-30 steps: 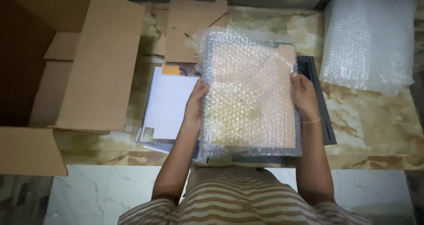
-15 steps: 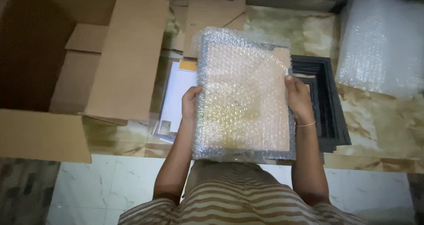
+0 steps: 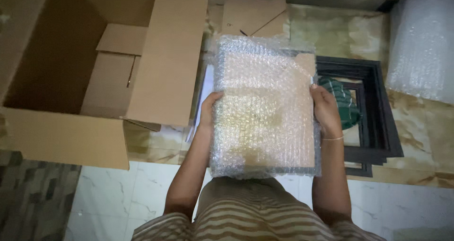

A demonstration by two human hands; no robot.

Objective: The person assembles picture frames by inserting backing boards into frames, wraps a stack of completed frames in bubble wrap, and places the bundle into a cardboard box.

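Observation:
A flat rectangular item wrapped in bubble wrap is held up in front of me, above the floor. My left hand grips its left edge and my right hand grips its right edge. Through the wrap I make out a tan backing and a dark border. To the left an open cardboard box lies on its side with its flaps spread.
Dark picture frames are stacked on the floor at the right, with a green object on them. A bubble wrap roll lies at the far right. Cardboard pieces lie beyond the wrapped item, white sheets beneath it.
The wrapped item has been lifted up and shifted toward the left, uncovering the dark frames beneath. My view has swung left, bringing more of the open box into sight.

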